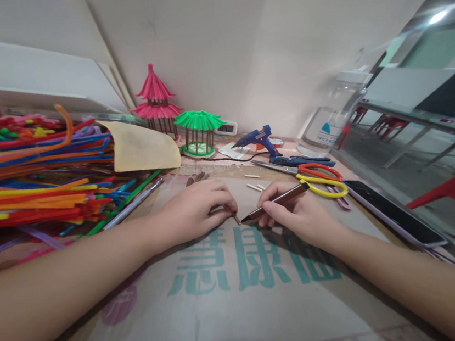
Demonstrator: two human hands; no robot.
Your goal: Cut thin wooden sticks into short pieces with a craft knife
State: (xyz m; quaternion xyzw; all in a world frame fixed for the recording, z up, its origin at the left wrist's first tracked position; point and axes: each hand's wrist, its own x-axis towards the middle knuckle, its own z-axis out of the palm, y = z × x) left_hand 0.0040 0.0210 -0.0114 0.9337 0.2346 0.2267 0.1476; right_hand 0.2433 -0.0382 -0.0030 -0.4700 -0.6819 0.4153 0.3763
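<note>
My left hand (201, 209) rests low over the printed sheet (230, 325), its fingertips pinching a short thin wooden stick (237, 219). In my right hand (292, 207) is a brown marker pen (276, 200), its dark tip pointing left and down at the end of the stick. Whether tip and stick touch is too fine to tell. Beyond my hands lie a few short pale sticks (254, 187). Some brown sticks (197, 178) lie just behind my left hand.
Bundles of coloured pipe cleaners (40, 199) fill the left side. Behind stand a pink pagoda (155, 99) and a green-roofed pavilion (200, 124). Rightward are a blue glue gun (259, 138), scissors (315, 176), pliers (303, 160), a clear plastic jug (325, 122) and a phone (392, 208).
</note>
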